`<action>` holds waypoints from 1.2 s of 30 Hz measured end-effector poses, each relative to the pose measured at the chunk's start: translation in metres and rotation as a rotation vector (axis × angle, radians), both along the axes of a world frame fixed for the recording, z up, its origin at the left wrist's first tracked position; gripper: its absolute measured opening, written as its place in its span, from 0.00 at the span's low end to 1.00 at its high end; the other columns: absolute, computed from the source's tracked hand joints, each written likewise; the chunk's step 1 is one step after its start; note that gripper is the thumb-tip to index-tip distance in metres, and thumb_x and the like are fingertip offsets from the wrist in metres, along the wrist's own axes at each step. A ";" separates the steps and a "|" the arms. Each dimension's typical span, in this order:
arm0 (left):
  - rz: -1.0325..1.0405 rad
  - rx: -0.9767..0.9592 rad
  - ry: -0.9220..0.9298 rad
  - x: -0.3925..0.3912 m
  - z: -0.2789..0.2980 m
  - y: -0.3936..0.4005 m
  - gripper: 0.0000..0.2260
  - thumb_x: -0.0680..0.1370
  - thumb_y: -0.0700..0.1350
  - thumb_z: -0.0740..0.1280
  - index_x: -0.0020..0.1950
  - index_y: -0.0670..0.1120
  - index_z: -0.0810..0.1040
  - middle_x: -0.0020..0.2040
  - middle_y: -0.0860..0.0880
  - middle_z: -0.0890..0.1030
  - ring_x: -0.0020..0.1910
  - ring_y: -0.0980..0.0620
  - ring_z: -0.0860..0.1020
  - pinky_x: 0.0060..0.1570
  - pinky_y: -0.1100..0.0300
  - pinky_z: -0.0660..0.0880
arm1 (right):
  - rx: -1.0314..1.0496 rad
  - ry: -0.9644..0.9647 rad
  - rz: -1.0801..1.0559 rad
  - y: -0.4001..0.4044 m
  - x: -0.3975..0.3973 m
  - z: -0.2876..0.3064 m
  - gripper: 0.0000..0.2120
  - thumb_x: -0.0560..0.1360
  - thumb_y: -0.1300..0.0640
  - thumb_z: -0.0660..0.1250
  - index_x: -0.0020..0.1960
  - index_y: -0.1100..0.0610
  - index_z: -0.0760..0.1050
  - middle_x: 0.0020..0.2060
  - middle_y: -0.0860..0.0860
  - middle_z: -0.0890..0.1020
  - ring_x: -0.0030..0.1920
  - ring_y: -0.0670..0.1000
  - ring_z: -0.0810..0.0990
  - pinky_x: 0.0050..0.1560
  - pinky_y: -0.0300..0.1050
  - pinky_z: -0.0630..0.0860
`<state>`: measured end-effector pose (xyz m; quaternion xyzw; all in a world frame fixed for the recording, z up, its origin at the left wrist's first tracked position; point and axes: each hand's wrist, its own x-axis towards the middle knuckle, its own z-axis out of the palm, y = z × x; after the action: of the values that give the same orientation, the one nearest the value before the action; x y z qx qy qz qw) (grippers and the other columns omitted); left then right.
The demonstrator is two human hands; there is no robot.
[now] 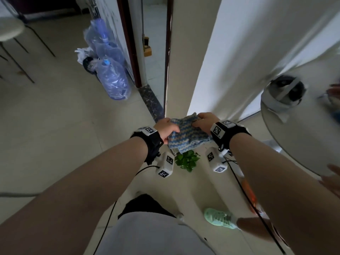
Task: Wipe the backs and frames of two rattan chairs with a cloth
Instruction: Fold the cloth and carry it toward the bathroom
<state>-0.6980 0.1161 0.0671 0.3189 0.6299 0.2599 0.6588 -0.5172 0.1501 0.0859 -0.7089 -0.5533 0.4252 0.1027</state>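
Observation:
A blue and beige striped cloth (187, 133) is stretched between both my hands at chest height, in the middle of the view. My left hand (166, 128) grips its left edge. My right hand (205, 122) grips its upper right edge. Both wrists wear black bands with white tag blocks. No rattan chair shows in this view.
A white wall corner (184, 70) stands just ahead, with a dark-framed doorway (147, 43) to its left. Blue water jugs in plastic (112, 76) stand by the door frame. A round glass table (303, 126) is at right, a stool (11, 32) at far left, a small green plant (187, 160) below the cloth.

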 end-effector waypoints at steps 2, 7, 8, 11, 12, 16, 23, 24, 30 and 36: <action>-0.012 -0.004 0.029 0.006 -0.002 0.009 0.12 0.69 0.36 0.70 0.51 0.45 0.78 0.53 0.39 0.83 0.49 0.40 0.84 0.50 0.42 0.82 | -0.016 0.005 0.013 0.010 0.005 -0.003 0.11 0.73 0.59 0.70 0.54 0.62 0.79 0.47 0.59 0.82 0.43 0.55 0.79 0.45 0.44 0.76; -0.013 0.002 0.046 0.012 -0.009 0.041 0.23 0.62 0.40 0.70 0.57 0.40 0.78 0.50 0.38 0.80 0.48 0.41 0.81 0.52 0.45 0.78 | -0.065 0.046 0.032 0.038 0.015 -0.007 0.14 0.74 0.64 0.68 0.59 0.59 0.78 0.47 0.56 0.81 0.43 0.53 0.80 0.43 0.42 0.78; -0.014 0.009 0.050 0.011 -0.009 0.048 0.24 0.61 0.40 0.71 0.57 0.40 0.78 0.51 0.39 0.81 0.49 0.41 0.81 0.54 0.46 0.77 | -0.059 0.036 0.057 0.043 0.017 -0.006 0.15 0.73 0.65 0.68 0.60 0.58 0.78 0.45 0.53 0.81 0.40 0.50 0.79 0.37 0.38 0.77; 0.000 0.014 0.060 0.007 -0.004 0.062 0.23 0.61 0.40 0.71 0.56 0.43 0.79 0.54 0.39 0.83 0.52 0.38 0.83 0.55 0.37 0.79 | -0.037 -0.001 0.113 0.056 0.017 -0.002 0.17 0.73 0.66 0.68 0.60 0.57 0.78 0.41 0.49 0.79 0.35 0.43 0.75 0.23 0.29 0.68; 0.002 0.016 0.071 0.006 -0.001 0.065 0.23 0.61 0.40 0.71 0.56 0.43 0.79 0.55 0.38 0.83 0.53 0.37 0.83 0.55 0.36 0.79 | -0.035 -0.015 0.128 0.060 0.015 -0.001 0.17 0.73 0.66 0.68 0.61 0.57 0.77 0.44 0.50 0.80 0.35 0.42 0.74 0.24 0.29 0.67; 0.091 0.032 0.110 -0.003 0.007 0.075 0.13 0.69 0.34 0.70 0.53 0.42 0.79 0.57 0.34 0.81 0.56 0.34 0.81 0.58 0.36 0.78 | -0.034 -0.033 0.225 0.080 -0.002 0.004 0.22 0.73 0.66 0.68 0.67 0.59 0.74 0.57 0.56 0.79 0.45 0.51 0.77 0.43 0.37 0.73; 0.217 0.029 0.167 -0.003 0.013 0.065 0.14 0.76 0.33 0.67 0.61 0.42 0.76 0.60 0.37 0.79 0.59 0.36 0.79 0.60 0.39 0.77 | 0.028 -0.062 0.420 0.094 -0.015 0.015 0.21 0.74 0.65 0.65 0.67 0.59 0.72 0.60 0.58 0.77 0.53 0.56 0.76 0.52 0.46 0.75; 0.224 0.026 0.170 -0.002 0.012 0.064 0.15 0.76 0.33 0.67 0.62 0.42 0.76 0.60 0.37 0.79 0.59 0.36 0.79 0.60 0.37 0.77 | 0.030 -0.071 0.440 0.094 -0.014 0.016 0.21 0.74 0.65 0.65 0.67 0.59 0.72 0.61 0.58 0.77 0.55 0.57 0.76 0.51 0.44 0.73; 0.314 -0.003 0.183 0.011 0.000 0.045 0.14 0.76 0.34 0.68 0.60 0.43 0.76 0.59 0.38 0.80 0.57 0.37 0.80 0.58 0.40 0.79 | 0.007 -0.096 0.540 0.086 -0.004 0.004 0.21 0.76 0.63 0.62 0.69 0.59 0.70 0.63 0.59 0.76 0.58 0.59 0.76 0.54 0.46 0.73; 0.303 0.037 0.270 0.023 -0.014 0.021 0.15 0.75 0.37 0.71 0.61 0.40 0.78 0.58 0.37 0.81 0.56 0.37 0.81 0.59 0.41 0.79 | -0.014 -0.117 0.633 0.070 0.005 -0.011 0.17 0.76 0.62 0.62 0.64 0.59 0.73 0.58 0.59 0.78 0.54 0.59 0.78 0.54 0.50 0.77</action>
<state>-0.6753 0.1368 0.0536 0.2645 0.7483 0.3224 0.5160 -0.5120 0.2201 0.0744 -0.5256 -0.7483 0.3984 -0.0714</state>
